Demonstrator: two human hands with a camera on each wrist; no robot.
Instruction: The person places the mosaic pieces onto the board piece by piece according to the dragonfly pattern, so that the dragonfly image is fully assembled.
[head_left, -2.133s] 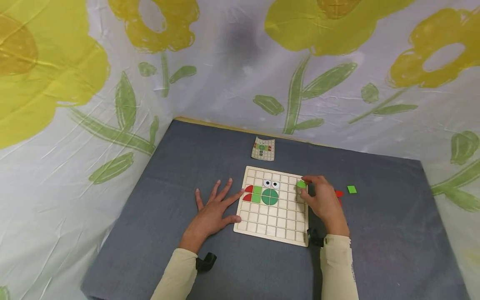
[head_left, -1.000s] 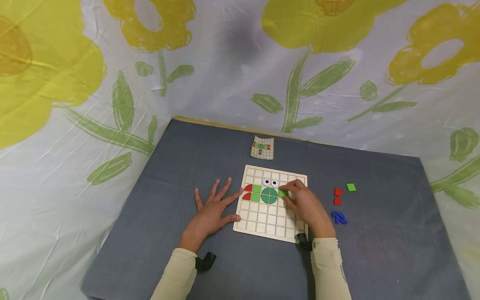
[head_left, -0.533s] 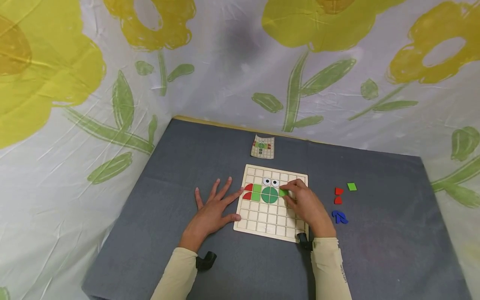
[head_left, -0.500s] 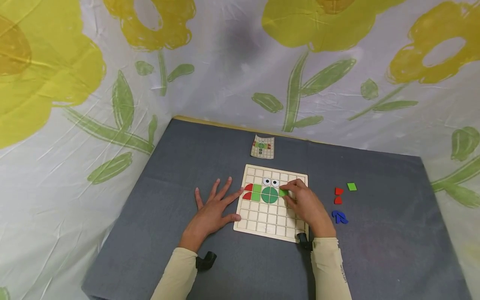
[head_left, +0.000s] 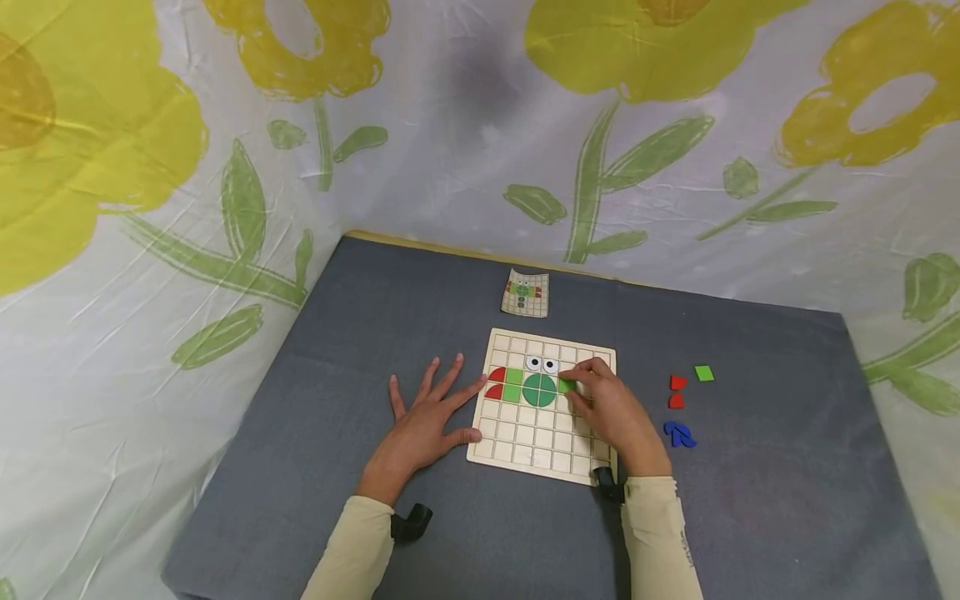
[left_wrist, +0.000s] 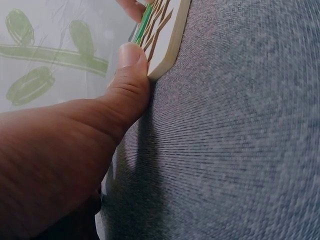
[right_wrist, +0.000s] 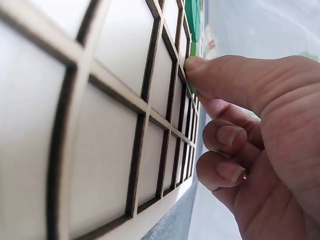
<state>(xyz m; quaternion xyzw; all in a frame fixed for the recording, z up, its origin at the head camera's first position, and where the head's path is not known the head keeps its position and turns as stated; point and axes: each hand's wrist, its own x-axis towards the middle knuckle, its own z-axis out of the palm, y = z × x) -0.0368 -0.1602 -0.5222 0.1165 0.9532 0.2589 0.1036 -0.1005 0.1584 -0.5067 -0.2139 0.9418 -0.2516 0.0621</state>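
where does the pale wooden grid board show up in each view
Head: pale wooden grid board, just right of centre, lower half.
Left wrist: a corner of the board, top centre.
Right wrist: the board fills most of the left side.
Shared landmark: flat green pieces on the board.

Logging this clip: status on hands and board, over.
Left hand touching left edge of board. Right hand pinching green square beside green circle. No obstruction seen; loose red pieces right of board.

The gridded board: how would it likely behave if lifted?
The board looks stiff, given its thick, straight edge. Lying flat on the table, it seems unlikely to roll. Dark green pieces in its cells might slide out if tilted.
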